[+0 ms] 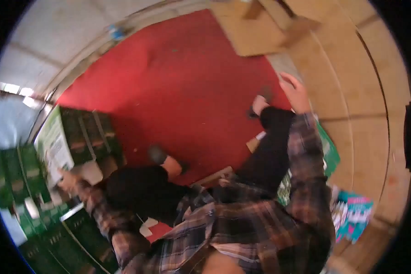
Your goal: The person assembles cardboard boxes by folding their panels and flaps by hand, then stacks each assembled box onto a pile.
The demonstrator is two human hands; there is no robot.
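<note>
At the left, my left hand (67, 179) is beside an open green box (84, 130) with a raised white and green flap (55, 141). Its fingers are blurred, and whether they grip the flap's lower edge cannot be made out. My right hand (296, 93) is raised at the right, near the stacked cardboard boxes (347, 86). Its fingers are apart and nothing shows in them.
Red carpet (182, 77) covers the floor around my feet. More green boxes (73, 242) stand at the lower left, with a white object (32, 208) above them. A flat cardboard piece (246, 32) lies at the top. A teal and pink package (357, 214) is at the lower right.
</note>
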